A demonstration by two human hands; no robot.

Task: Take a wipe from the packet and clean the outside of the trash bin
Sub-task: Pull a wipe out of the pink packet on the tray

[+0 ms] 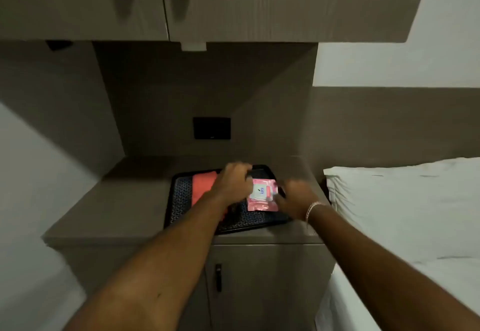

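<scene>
A pink wipe packet point(261, 195) with a white label lies on a black patterned tray point(181, 195) on the counter. My left hand point(233, 182) rests on the packet's left side, its fingers curled over the upper edge. My right hand point(293, 198), with a bracelet at the wrist, is at the packet's right edge; its fingertips are blurred, and whether they pinch the flap or a wipe cannot be told. No trash bin is in view.
A folded coral cloth point(204, 185) lies on the tray's left half. The brown counter point(117, 200) sits in a niche under overhead cabinets point(207, 6), with a cupboard door point(259, 291) below. A bed with a white pillow point(402, 193) stands at the right.
</scene>
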